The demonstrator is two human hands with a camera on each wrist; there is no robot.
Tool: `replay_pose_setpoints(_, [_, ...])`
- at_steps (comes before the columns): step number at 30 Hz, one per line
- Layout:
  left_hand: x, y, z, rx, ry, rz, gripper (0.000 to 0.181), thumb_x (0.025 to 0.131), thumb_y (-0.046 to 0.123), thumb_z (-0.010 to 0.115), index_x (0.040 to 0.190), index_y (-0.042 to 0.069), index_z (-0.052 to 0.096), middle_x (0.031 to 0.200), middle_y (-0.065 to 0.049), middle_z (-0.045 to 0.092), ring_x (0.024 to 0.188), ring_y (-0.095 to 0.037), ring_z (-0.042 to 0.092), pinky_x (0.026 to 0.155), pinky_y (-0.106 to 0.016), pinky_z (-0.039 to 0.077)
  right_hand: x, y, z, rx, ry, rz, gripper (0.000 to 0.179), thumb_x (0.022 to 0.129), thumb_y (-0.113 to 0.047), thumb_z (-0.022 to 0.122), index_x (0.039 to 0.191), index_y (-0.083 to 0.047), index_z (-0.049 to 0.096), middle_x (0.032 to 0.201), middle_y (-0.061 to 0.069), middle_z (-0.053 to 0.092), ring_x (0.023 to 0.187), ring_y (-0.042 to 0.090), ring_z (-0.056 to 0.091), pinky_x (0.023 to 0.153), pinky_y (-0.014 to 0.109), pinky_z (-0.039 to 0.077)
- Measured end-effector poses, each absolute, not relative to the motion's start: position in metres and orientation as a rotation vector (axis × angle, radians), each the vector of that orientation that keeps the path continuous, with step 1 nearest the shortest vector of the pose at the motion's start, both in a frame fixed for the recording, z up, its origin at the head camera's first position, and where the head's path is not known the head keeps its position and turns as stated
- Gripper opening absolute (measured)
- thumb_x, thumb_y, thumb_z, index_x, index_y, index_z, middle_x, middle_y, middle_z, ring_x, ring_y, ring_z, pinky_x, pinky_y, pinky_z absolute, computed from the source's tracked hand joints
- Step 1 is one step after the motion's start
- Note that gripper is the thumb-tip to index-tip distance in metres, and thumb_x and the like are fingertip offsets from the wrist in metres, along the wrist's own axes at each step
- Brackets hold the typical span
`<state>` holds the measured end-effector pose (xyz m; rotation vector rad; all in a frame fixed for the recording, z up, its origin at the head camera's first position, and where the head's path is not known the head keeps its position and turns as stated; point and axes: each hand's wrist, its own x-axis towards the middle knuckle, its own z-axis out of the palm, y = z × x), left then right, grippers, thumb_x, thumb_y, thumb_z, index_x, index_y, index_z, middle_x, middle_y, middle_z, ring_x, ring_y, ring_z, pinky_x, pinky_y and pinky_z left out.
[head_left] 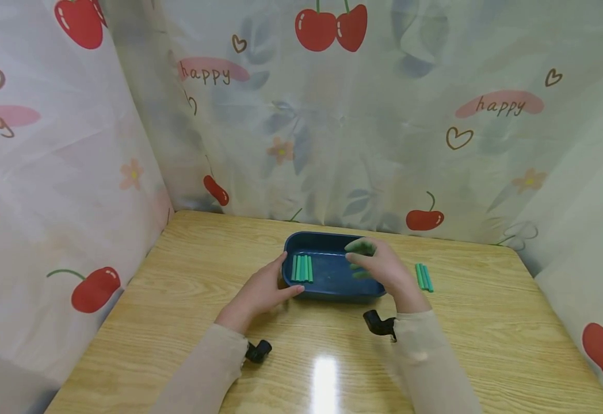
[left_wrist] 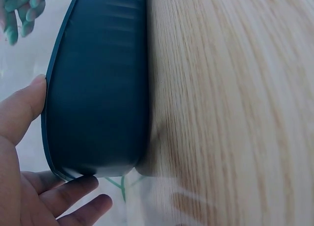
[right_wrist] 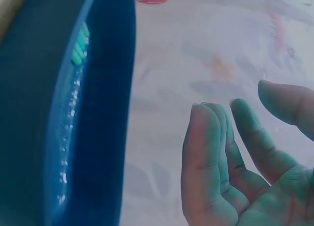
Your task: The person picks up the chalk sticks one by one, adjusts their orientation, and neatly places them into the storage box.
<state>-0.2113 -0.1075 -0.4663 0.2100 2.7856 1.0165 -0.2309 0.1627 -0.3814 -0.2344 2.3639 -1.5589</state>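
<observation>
A dark blue plastic bin (head_left: pixel 340 296) sits on the table, and several green sticks (head_left: pixel 302 269) lie side by side at its left end. My left hand (head_left: pixel 262 288) holds the bin's near left corner, thumb at the near rim and fingers around the end wall, as the left wrist view shows of the bin wall (left_wrist: pixel 98 88). Over the bin's right end hovers my right hand (head_left: pixel 384 265), its fingers bent loosely with a gap to the thumb and nothing between them. Its palm and fingers look green in the right wrist view (right_wrist: pixel 245 177).
To the right of the bin, a small group of green sticks (head_left: pixel 424 278) lies on the wooden table (head_left: pixel 203 241). A printed curtain (head_left: pixel 332 144) with cherries stands behind the table and along both sides. Each wrist carries a black camera mount (head_left: pixel 379 323).
</observation>
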Motion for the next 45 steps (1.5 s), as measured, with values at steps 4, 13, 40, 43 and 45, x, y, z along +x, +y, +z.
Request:
replay_pose_setpoints(4, [-0.213,-0.108,-0.469,0.197,2.781,1.018,0.100,0.088,0.057,0.071,0.162,0.019,0.016,0.162,-0.010,0.030,0.147,-0.029,0.032,0.117,-0.048,0.031,-0.228,0.172,-0.376,-0.237,2.366,-1.592,0.037,0.101,-0.018,0.061,0.130,0.005,0.056,0.127,0.023,0.059,0.102,0.030,0.065,0.088,0.043,0.057])
replay_pose_setpoints(13, [-0.213,-0.109,-0.469,0.196,2.777,1.029,0.100,0.088,0.056,0.071,0.162,0.017,0.016,0.162,-0.010,0.030,0.147,-0.029,0.032,0.117,-0.048,0.030,-0.220,0.188,-0.365,-0.211,2.404,-1.574,0.038,0.102,-0.019,0.061,0.130,0.006,0.055,0.124,0.023,0.059,0.104,0.031,0.064,0.086,0.038,0.058])
replay_pose_setpoints(40, [-0.211,-0.107,-0.466,0.213,2.779,1.018,0.100,0.088,0.056,0.071,0.162,0.017,0.016,0.162,-0.009,0.031,0.147,-0.029,0.032,0.117,-0.048,0.031,-0.210,0.257,-0.362,-0.097,2.536,-1.436,0.061,0.102,-0.036,0.059,0.145,0.004,0.044,0.133,0.026,0.054,0.097,0.022,0.065,0.070,0.031,0.056])
replay_pose_setpoints(43, [-0.212,-0.108,-0.467,0.208,2.781,1.017,0.100,0.088,0.056,0.071,0.162,0.018,0.016,0.162,-0.009,0.030,0.147,-0.028,0.032,0.117,-0.047,0.031,-0.210,0.262,-0.366,-0.096,2.546,-1.449,0.060,0.102,-0.033,0.059,0.144,0.006,0.044,0.131,0.027,0.054,0.095,0.022,0.064,0.071,0.030,0.057])
replay_pose_setpoints(45, [-0.212,-0.108,-0.468,0.204,2.780,1.013,0.100,0.088,0.057,0.070,0.162,0.019,0.015,0.162,-0.008,0.030,0.147,-0.028,0.031,0.117,-0.047,0.031,-0.211,0.266,-0.369,-0.092,2.557,-1.444,0.058,0.103,-0.032,0.058,0.144,0.007,0.044,0.131,0.028,0.054,0.096,0.023,0.063,0.072,0.030,0.058])
